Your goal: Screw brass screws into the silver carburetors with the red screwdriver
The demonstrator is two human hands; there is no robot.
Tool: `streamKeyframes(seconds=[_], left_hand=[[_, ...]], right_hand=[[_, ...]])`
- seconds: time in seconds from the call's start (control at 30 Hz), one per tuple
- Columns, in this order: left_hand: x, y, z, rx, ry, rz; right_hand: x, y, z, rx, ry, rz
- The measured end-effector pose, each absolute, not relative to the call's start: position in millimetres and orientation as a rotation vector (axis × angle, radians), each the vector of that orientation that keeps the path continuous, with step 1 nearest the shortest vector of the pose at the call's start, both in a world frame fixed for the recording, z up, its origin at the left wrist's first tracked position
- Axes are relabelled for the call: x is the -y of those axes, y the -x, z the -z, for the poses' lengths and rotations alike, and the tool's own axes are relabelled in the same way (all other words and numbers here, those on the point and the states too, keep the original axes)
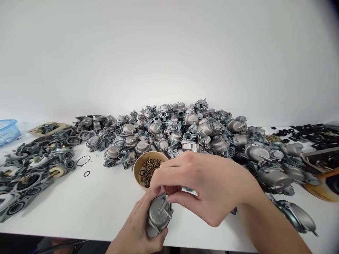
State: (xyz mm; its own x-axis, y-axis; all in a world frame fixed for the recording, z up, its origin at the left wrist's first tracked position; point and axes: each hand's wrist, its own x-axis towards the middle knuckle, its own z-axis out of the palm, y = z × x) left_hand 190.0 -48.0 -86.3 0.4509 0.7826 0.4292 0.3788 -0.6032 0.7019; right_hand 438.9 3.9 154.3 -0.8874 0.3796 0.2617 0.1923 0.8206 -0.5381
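Note:
A grey metal carburetor [158, 213], its rounded float bowl facing up, sits in the grip of my left hand [136, 225] near the table's front edge. Fingers and thumb wrap around its sides. Over its far edge, my right hand [203, 183] has thumb and fingers pinched together at the float bowl's rim. Whatever small piece lies between those fingertips is hidden. Just beyond both hands stands a round tan bowl [136, 168] holding many brass-coloured screws [152, 168], partly covered by my right hand.
A large heap of carburetors [174, 135] spreads across the back. Open carburetor bodies [34, 176] lie left, near two black rings [86, 173]. At far left are a shallow box [62, 126] and blue basket [9, 132]. Black parts [317, 135] lie far right.

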Motion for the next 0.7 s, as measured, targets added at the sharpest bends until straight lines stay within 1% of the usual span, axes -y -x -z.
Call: streamKeyframes(seconds=[0.3, 0.57, 0.7], left_hand=[[47, -195, 67, -0.939, -2.214, -1.021], [47, -193, 71, -0.932, -2.184, -1.011], [47, -192, 75, -0.939, -2.158, -0.997]], right_hand=[[-4, -440, -156, 2.648, 0.459, -0.711], [-3, -442, -161, 2.682, 0.539, -0.715], [-4, -440, -156, 2.694, 0.626, -0.774]])
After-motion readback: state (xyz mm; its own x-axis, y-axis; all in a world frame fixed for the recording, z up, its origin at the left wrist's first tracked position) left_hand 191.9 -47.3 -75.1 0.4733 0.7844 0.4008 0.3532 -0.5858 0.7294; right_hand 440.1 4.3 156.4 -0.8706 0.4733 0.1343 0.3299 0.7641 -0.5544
